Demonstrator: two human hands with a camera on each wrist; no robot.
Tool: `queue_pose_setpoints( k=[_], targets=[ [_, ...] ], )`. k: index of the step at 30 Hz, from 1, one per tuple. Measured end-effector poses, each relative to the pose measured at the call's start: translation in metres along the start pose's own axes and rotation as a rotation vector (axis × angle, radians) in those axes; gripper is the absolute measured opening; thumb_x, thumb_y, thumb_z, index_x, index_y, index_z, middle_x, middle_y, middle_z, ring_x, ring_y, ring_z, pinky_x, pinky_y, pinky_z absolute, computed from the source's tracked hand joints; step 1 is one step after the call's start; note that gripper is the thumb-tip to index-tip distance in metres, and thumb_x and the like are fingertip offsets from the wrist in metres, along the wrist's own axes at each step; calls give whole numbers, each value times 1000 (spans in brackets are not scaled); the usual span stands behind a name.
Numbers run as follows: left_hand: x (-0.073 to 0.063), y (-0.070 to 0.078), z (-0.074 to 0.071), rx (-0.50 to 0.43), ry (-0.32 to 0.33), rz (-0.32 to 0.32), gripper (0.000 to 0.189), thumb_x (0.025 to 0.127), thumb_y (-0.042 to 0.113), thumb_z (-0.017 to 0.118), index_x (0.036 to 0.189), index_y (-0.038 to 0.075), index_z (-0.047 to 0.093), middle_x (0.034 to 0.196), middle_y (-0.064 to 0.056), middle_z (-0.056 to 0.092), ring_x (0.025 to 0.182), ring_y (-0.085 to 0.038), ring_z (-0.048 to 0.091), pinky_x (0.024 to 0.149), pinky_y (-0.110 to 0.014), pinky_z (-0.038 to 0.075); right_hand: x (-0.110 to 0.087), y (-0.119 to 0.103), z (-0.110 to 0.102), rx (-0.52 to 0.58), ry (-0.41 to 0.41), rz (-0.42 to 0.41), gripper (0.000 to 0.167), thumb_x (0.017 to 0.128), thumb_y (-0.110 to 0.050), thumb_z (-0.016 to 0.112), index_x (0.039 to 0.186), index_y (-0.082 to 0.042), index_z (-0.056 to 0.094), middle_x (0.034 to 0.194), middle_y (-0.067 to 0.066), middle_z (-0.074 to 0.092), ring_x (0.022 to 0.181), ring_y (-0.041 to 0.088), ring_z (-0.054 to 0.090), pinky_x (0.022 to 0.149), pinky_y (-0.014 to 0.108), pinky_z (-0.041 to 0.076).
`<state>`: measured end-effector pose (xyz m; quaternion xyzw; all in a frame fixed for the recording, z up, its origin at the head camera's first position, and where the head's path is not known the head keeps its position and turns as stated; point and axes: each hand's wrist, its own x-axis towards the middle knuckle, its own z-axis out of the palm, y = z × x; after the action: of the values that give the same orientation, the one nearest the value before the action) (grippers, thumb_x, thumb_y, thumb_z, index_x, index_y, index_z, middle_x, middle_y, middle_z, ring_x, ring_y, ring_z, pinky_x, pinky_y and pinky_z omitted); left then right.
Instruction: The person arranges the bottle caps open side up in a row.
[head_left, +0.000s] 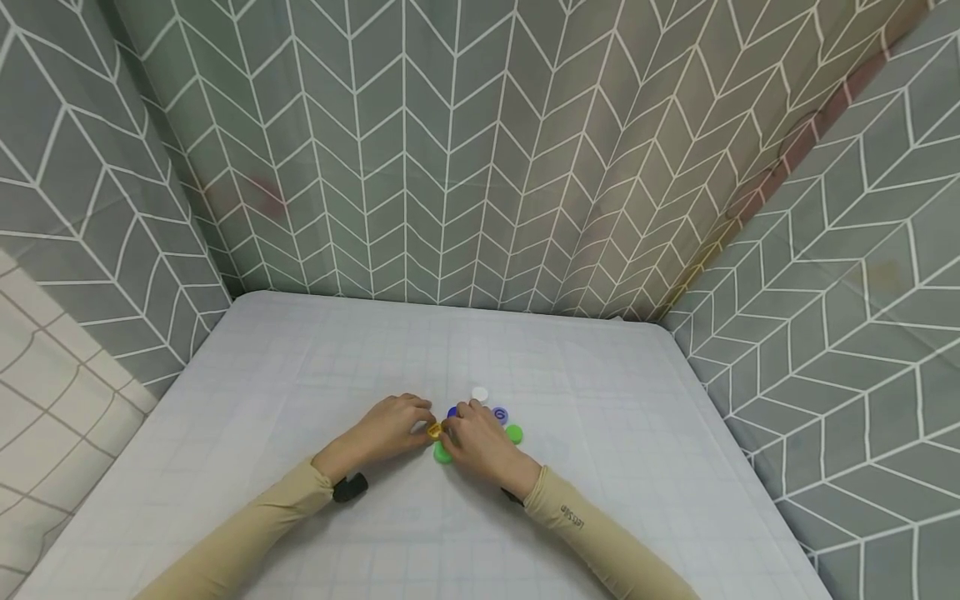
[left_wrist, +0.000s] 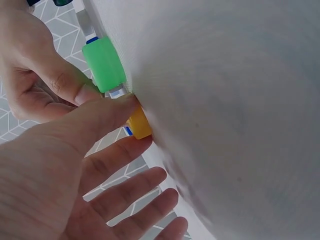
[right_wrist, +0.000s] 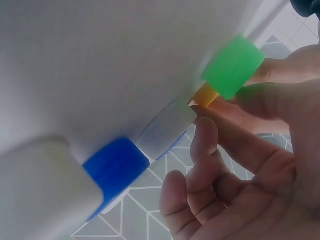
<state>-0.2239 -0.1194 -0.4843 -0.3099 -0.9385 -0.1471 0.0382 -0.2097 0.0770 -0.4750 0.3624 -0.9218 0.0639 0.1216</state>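
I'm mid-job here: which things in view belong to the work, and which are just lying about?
Likely part of the work:
yellow cap, pinched by the left hand; right hand close by
nearest green cap, rightmost green cap, blue cap, white cap, purple cap, clustered there

Apparently just surroundings:
patterned curtain
white table cover

The head view looks forward and down from above the table (head_left: 360, 350), well back; both wrist views (tilted, the surface slanting) sit close and low; these share the yellow piece (left_wrist: 140, 125), mid-frame at left wrist, above centre-right at right wrist.
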Motion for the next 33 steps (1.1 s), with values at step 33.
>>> queue_pose_setpoints(
  k=[33],
  targets=[
    [-10,12,-38,-170,235,69,29,79,33,78,103,18,70,106,5,70,106,-15,65,90,-37,53,-2,2,-45,229,169,30,21,83,-32,75,99,-17,74,82,-1,65,77,11,47,74,30,36]
  ],
)
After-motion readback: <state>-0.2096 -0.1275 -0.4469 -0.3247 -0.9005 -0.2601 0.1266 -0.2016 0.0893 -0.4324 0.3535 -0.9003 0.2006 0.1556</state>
